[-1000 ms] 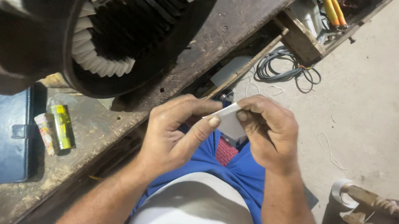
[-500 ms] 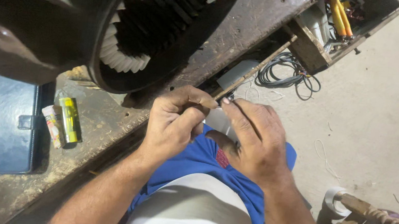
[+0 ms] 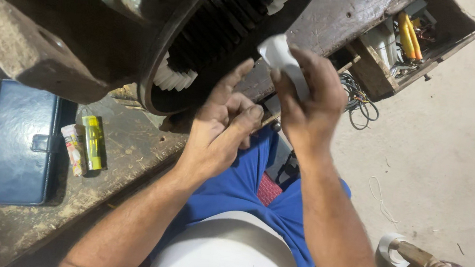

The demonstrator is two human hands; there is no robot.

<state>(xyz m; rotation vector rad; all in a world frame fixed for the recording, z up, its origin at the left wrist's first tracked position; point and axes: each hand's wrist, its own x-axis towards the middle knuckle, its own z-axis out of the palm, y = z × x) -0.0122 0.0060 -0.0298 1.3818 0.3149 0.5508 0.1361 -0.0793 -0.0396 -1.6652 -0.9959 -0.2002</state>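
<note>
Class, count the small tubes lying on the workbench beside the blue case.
2. A yellow tube lies right of the blue case, and a pale tube lies alongside it, between the two. Others may be hidden.

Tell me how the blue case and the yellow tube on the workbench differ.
The blue case is broad, flat and rectangular with a strap clasp; the yellow tube is narrow, rounded and much smaller. The blue case is dark and plain; the yellow tube is bright, with a darker band. The blue case lies at the left; the yellow tube lies to its right, nearer the left hand. Both rest flat on the worn workbench, untouched.
</note>
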